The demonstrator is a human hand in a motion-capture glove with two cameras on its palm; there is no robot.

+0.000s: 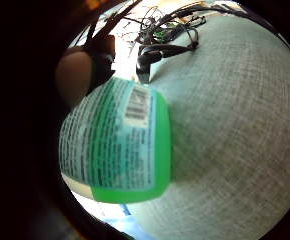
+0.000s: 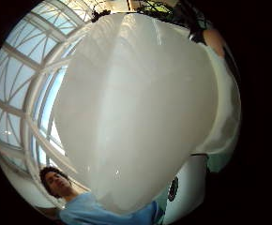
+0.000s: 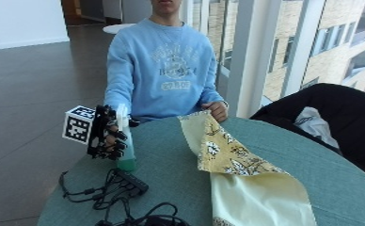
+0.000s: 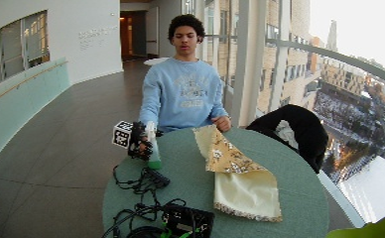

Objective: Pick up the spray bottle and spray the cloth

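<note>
Green bottle (image 3: 126,150), yellow floral cloth (image 3: 233,160)

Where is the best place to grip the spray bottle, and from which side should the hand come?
Probably at the narrow neck below the white spray head, from the side. The spray bottle stands upright on the table, and the gloved right hand grips it there, fingers curled round it, clear of the yellow cloth.

Daylight floods in from the windows (image 4: 298,54), with palm views bulging at their edges.
</note>
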